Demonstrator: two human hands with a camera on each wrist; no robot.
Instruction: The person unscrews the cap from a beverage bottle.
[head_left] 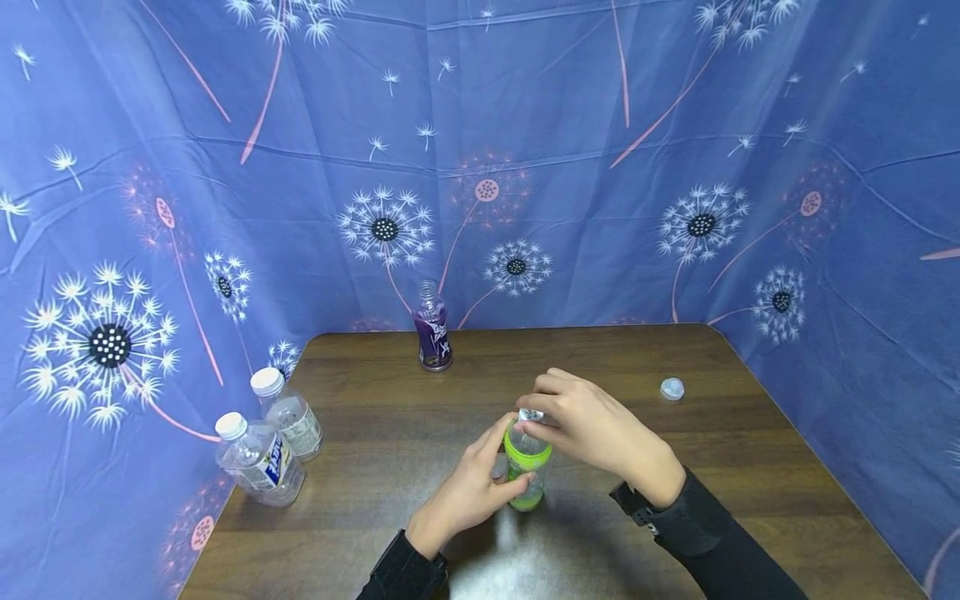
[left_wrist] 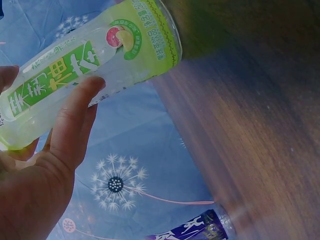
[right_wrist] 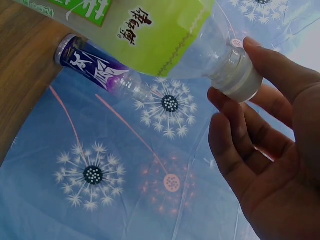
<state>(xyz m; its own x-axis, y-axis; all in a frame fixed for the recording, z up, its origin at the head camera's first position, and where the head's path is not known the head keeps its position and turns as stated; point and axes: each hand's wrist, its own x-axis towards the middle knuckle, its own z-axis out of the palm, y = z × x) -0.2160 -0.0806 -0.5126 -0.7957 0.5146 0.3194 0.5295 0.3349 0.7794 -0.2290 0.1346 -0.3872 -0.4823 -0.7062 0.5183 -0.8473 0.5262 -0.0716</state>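
A clear plastic bottle with a green label stands upright on the table in front of me. My left hand grips it around the side, thumb and fingers on opposite sides of the label in the left wrist view. Over the bottle's mouth, my right hand pinches a white cap between thumb and fingers. The cap sits on the neck; whether it is screwed tight I cannot tell.
A purple-labelled bottle without a cap stands at the table's back edge. Two clear bottles with white caps, a nearer one and a farther one, stand at the left edge. A loose pale cap lies at the right.
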